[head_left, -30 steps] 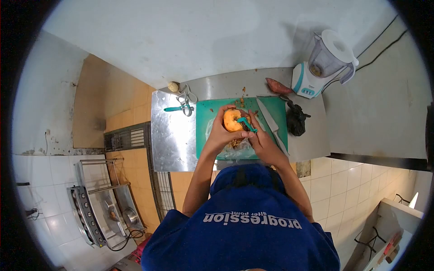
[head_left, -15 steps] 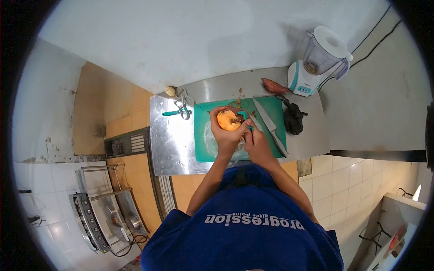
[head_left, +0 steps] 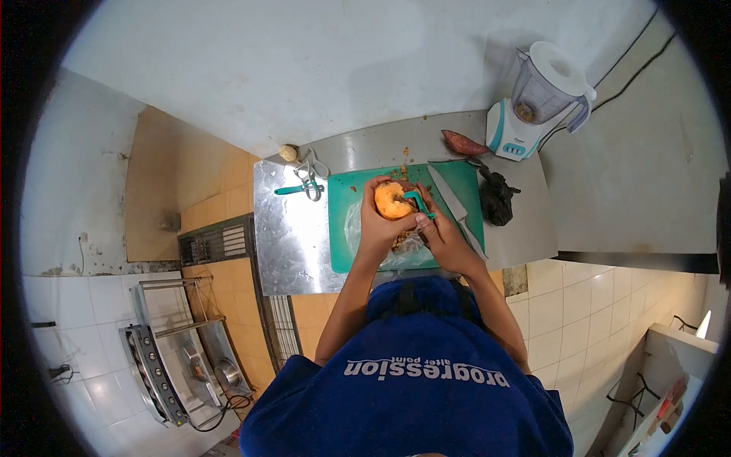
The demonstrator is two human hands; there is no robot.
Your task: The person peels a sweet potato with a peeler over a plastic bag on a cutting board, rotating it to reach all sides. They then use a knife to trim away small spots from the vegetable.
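My left hand [head_left: 377, 228] is wrapped round an orange-fleshed, partly peeled vegetable [head_left: 390, 201] with some dark skin on its right side. My right hand [head_left: 447, 238] is closed on a green peeler [head_left: 417, 201], whose head lies against the vegetable's right side. Both hands are above a green cutting board [head_left: 343, 257]. Under them on the board are a clear plastic bag [head_left: 352, 228] and brown peelings. A large knife [head_left: 449, 194] lies on the board to the right of my right hand.
A steel table [head_left: 285, 251] bears the board. Scissors and a green-handled peeler [head_left: 289, 190] lie left, near a small pale round item [head_left: 288, 153]. On the right are a black bag [head_left: 496, 199], a reddish root [head_left: 462, 142] and a blender [head_left: 533, 99].
The vegetable and my left hand have shifted slightly right. My right hand has moved right and a little down, and the peeler has turned with it.
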